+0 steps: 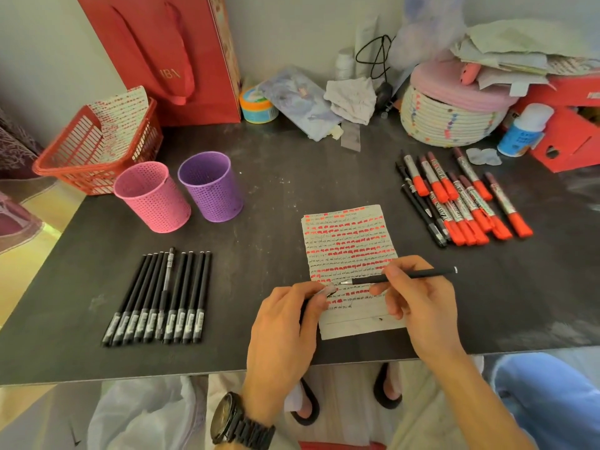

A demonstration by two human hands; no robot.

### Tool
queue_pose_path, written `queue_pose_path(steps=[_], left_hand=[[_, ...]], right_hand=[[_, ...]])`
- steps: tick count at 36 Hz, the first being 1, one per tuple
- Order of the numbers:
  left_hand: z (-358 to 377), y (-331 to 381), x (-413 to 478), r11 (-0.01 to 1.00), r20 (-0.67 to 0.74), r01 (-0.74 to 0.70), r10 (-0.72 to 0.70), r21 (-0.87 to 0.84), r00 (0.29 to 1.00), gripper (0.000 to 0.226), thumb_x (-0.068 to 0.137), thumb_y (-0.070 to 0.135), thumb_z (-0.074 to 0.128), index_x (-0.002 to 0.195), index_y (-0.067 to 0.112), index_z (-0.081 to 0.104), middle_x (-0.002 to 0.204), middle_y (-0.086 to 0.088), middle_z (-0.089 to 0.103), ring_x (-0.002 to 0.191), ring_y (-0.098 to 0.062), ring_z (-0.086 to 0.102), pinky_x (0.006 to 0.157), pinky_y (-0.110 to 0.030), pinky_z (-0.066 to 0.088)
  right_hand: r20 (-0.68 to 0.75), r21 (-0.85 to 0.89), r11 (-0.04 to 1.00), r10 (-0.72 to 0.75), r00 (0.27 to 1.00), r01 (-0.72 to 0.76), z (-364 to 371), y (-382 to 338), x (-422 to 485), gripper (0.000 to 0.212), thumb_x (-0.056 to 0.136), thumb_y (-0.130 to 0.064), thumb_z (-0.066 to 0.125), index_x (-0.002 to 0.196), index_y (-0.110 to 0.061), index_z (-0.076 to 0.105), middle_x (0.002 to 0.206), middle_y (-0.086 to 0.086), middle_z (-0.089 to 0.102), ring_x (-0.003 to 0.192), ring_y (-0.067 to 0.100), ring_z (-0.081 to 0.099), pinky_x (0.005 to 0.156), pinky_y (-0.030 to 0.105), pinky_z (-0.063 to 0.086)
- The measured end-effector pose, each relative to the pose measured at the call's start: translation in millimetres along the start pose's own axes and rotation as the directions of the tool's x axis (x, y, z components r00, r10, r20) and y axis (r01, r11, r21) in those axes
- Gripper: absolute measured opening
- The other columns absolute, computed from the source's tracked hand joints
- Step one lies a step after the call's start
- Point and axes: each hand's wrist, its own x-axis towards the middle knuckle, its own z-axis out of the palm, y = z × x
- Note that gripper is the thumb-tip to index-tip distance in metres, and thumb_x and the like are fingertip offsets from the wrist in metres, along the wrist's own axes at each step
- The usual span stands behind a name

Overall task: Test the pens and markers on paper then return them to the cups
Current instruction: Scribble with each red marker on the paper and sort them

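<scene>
A sheet of paper point(352, 241) covered in rows of red and black marks lies on the dark table point(259, 177). My right hand point(418, 306) grips a black pen point(409, 276) above the paper's lower part, its bare tip pointing left. My left hand point(285, 323) pinches what looks like the pen's black cap point(331, 293) just left of that tip. A row of several capped black pens point(159, 297) lies at the left. Several red-capped markers point(461, 199) and a few black pens lie at the right. A pink cup point(152, 196) and a purple cup point(211, 186) stand at the back left; no pens show above their rims.
A red basket point(97, 147) and a red paper bag point(168, 53) stand behind the cups. A woven lidded basket point(451, 112), a white bottle point(522, 131), red boxes point(565, 131) and papers crowd the back right. The table's front edge runs just under my wrists.
</scene>
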Motion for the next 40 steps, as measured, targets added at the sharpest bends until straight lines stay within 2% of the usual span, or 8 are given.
queue_pose_path(steps=[3,12,16,19,25,31,35,40], left_hand=[[0,-1,0,1.0,0.001,0.018,-0.018,-0.017,1.0,0.051,0.093,0.076,0.016,0.116,0.05,0.053,0.107,0.031,0.053,0.101,0.004,0.051,0.081,-0.01,0.04],[-1,2,0,0.998,-0.064,-0.05,0.047,-0.039,0.997,0.06,0.098,0.069,0.02,0.117,0.035,0.066,0.104,0.031,0.052,0.099,0.003,0.052,0.082,-0.013,0.042],[-1,2,0,0.995,-0.108,-0.085,0.08,-0.043,0.991,0.056,0.101,0.063,0.024,0.114,0.031,0.069,0.101,0.039,0.049,0.098,0.003,0.051,0.081,-0.012,0.04],[-1,2,0,0.993,-0.137,-0.118,0.113,-0.03,0.984,0.048,0.103,0.054,0.03,0.11,0.029,0.07,0.103,0.032,0.053,0.098,0.0,0.052,0.081,-0.012,0.039],[-1,4,0,0.989,-0.131,-0.144,0.145,0.013,0.981,0.051,0.104,0.053,0.029,0.102,0.028,0.073,0.097,0.03,0.055,0.095,-0.002,0.051,0.078,-0.015,0.04],[-2,3,-1,0.993,-0.092,-0.119,0.12,0.02,0.988,0.046,0.103,0.049,0.033,0.096,0.029,0.074,0.099,0.017,0.07,0.095,-0.005,0.055,0.078,-0.025,0.049],[-1,3,0,0.993,-0.094,-0.115,0.115,0.006,0.989,0.044,0.103,0.049,0.034,0.093,0.032,0.073,0.098,0.023,0.063,0.096,-0.003,0.051,0.077,-0.023,0.047],[1,3,0,0.993,-0.085,-0.121,0.121,0.013,0.989,0.041,0.102,0.05,0.035,0.09,0.034,0.072,0.095,0.027,0.053,0.094,0.003,0.042,0.08,-0.015,0.039]], right_hand=[[-0.001,-0.013,1.0,-0.003,1.0,0.003,1,-1,0,0.022,0.092,-0.028,0.059,0.095,-0.007,0.068,0.075,0.015,0.073,0.044,0.01,0.05,0.044,0.017,0.039],[0.011,-0.065,0.998,-0.006,1.0,0.007,3,-7,-2,0.017,0.09,-0.028,0.061,0.089,-0.012,0.068,0.065,0.012,0.07,0.048,0.012,0.057,0.048,0.018,0.043],[0.012,-0.099,0.995,-0.01,1.0,0.011,4,-9,-3,0.012,0.089,-0.028,0.064,0.086,-0.017,0.07,0.056,0.006,0.065,0.056,0.021,0.066,0.052,0.019,0.047],[0.012,-0.118,0.993,-0.002,1.0,0.003,5,-12,-3,0.01,0.089,-0.029,0.064,0.083,-0.023,0.071,0.054,0.002,0.064,0.061,0.028,0.069,0.053,0.019,0.048],[0.121,-0.188,0.982,0.036,0.992,-0.013,8,-15,-4,0.006,0.088,-0.036,0.07,0.083,-0.033,0.074,0.073,0.004,0.076,0.051,0.005,0.058,0.05,0.014,0.044],[0.116,-0.214,0.977,0.043,0.992,-0.017,8,-15,-6,0.007,0.085,-0.037,0.069,0.085,-0.033,0.075,0.071,0.003,0.076,0.051,0.005,0.058,0.05,0.013,0.044],[0.126,-0.207,0.978,0.05,0.991,-0.023,8,-16,-6,0.009,0.085,-0.036,0.069,0.087,-0.031,0.075,0.073,0.002,0.076,0.052,0.004,0.059,0.051,0.012,0.044],[0.169,-0.232,0.973,0.054,0.984,-0.013,9,-16,-6,0.006,0.083,-0.032,0.071,0.083,-0.031,0.077,0.077,0.0,0.078,0.071,0.003,0.071,0.062,0.01,0.049]])
